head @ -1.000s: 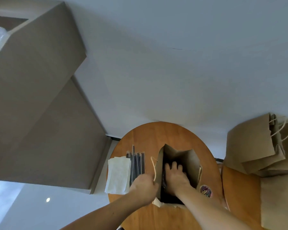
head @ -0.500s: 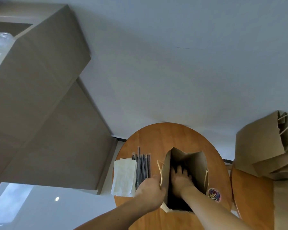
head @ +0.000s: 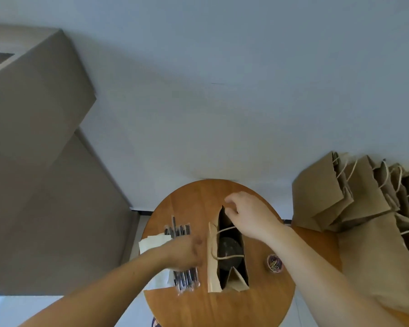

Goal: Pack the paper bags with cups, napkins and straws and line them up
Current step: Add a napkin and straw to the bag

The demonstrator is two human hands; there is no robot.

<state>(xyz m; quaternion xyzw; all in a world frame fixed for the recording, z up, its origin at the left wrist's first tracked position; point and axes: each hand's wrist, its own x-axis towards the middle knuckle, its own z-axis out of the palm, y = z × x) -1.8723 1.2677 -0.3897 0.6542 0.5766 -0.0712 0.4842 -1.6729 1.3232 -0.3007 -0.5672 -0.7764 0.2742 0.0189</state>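
An open brown paper bag (head: 213, 267) stands in the middle of the round wooden table (head: 222, 308). A dark cup lid (head: 229, 250) shows inside it. My right hand (head: 250, 215) reaches over the bag and pinches its far rim between thumb and fingers. My left hand (head: 187, 252) is blurred and lies over the wrapped black straws (head: 185, 280) to the left of the bag. Whether it holds any straws I cannot tell. White napkins (head: 151, 243) lie left of the straws, partly under my left forearm.
Several brown paper bags (head: 335, 197) with twine handles lean together at the right, on a second wooden surface (head: 316, 244). A small coloured bundle of rubber bands (head: 274, 263) lies right of the open bag. A large brown cabinet (head: 45, 161) stands at the left.
My right hand has come out of the bag and gone to its far rim. My left hand has let go of the bag's left side and moved left over the straws.
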